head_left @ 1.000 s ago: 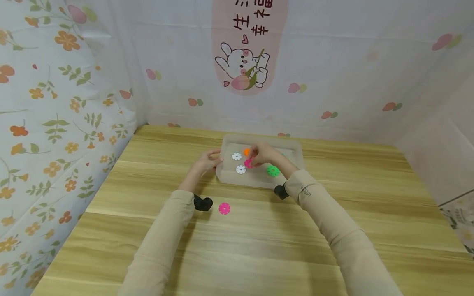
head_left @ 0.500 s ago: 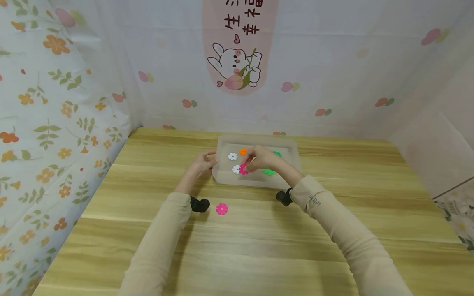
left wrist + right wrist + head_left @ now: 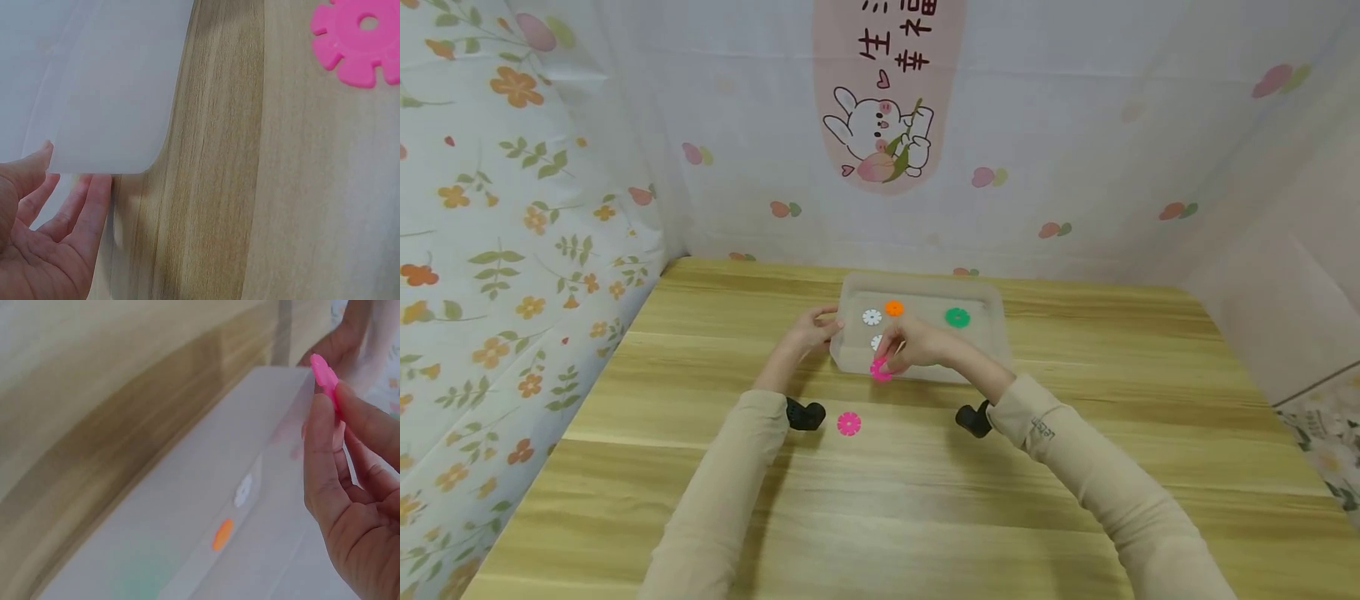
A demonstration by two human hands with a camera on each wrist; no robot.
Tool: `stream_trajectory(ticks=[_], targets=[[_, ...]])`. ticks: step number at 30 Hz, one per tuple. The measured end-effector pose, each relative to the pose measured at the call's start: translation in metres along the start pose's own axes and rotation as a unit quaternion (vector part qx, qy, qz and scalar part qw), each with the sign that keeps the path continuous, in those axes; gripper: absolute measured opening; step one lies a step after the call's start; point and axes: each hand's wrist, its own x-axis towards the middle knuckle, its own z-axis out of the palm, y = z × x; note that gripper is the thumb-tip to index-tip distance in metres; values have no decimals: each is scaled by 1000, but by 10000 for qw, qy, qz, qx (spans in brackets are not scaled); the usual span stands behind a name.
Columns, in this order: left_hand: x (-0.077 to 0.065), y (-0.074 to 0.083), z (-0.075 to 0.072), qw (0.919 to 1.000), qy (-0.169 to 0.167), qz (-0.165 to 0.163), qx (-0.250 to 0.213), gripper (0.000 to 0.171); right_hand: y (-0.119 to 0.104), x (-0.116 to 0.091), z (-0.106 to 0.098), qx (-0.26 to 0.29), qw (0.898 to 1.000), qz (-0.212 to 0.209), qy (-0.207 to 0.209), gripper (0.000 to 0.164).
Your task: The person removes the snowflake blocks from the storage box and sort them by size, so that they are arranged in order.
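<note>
A pink notched plastic disc [image 3: 877,372] is pinched between the thumb and fingers of my right hand [image 3: 917,342], over the near wall of a translucent white tray [image 3: 925,286]. My left hand [image 3: 809,331] grips the tray's left end, thumb at the rim and fingers lower down, as the left wrist view shows. Inside the tray lie a white disc [image 3: 871,317], a second white disc partly behind my right fingers, an orange disc [image 3: 893,308] and a green disc [image 3: 957,317]. Another pink disc [image 3: 849,423] lies flat on the table in front of the tray.
The wood-grain table [image 3: 880,517] reaches back to a printed cloth [image 3: 1037,125] hanging behind the tray. More floral cloth [image 3: 535,250] hangs along the left side. Black wrist devices sit under both sleeves, one [image 3: 806,415] close to the pink disc on the table.
My right hand has carried the pink disc left and toward me, from above the tray's inside to its near wall. The left hand keeps its grip on the tray. The head view shifted slightly.
</note>
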Motion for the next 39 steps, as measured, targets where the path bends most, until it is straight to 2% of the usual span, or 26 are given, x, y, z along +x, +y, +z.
stream_trajectory(ticks=[1,3,6,11,15,19,21,23,29,34,39], targets=[[1,3,2,10000,52,-66,35,54,0,-1,2,-32,10000,-36,-38,12],[-24,27,12,9990,165,-353,219,53,1,-1,5,-105,9999,-47,-125,12],[-48,48,20,9987,174,-407,252,51,2,-2,12,-315,9993,-55,-183,15],[-68,64,25,9987,152,-399,290,50,6,-1,27,-559,9982,-11,-237,14],[-68,63,24,9987,157,-400,270,49,11,-1,40,-442,9987,101,-240,11],[-57,54,21,9989,192,-345,262,50,18,0,49,-111,9991,350,-198,8],[-52,49,20,9989,226,-319,273,50,21,0,52,-126,9990,392,-174,7],[-47,44,19,9988,239,-289,314,50,23,1,55,-260,9989,351,-140,6],[-46,45,17,9990,223,-283,282,51,24,0,57,-619,9979,187,-34,5],[-47,46,18,9989,229,-279,298,50,25,0,58,-600,9981,145,1,7],[-47,44,19,9987,237,-300,326,50,29,-3,59,-560,9983,-141,31,8]])
